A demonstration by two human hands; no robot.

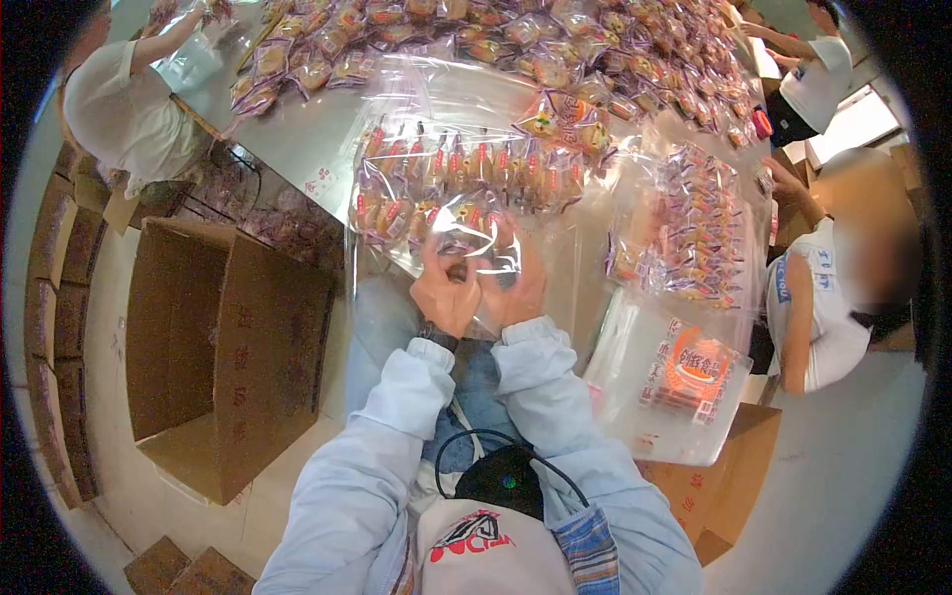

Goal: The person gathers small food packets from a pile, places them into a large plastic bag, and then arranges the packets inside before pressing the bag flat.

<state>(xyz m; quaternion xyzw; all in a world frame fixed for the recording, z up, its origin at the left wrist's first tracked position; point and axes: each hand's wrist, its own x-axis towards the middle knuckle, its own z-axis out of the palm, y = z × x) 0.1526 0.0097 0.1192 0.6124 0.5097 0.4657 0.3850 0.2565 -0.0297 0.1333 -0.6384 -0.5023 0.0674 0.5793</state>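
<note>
A large clear plastic bag (pixel 382 288) lies at the table edge before me, with rows of small wrapped cakes (pixel 461 164) in purple-edged wrappers inside. Film covers my left hand (pixel 446 293) and my right hand (pixel 520 283), which are side by side at the near row. Their fingers are curled in against the wrapped cakes there; glare on the plastic partly hides the fingertips. To the right lies another clear bag (pixel 635 248) packed with rows of cakes. Closer to me is a stack of flat printed bags (pixel 684 382) with an orange label.
Loose wrapped cakes (pixel 535 40) are heaped across the far table. An open cardboard box (pixel 233 347) stands at my left, another box (pixel 739 486) under the bags. Co-workers are at the left (pixel 134 114), right (pixel 828 297) and far right (pixel 818 79).
</note>
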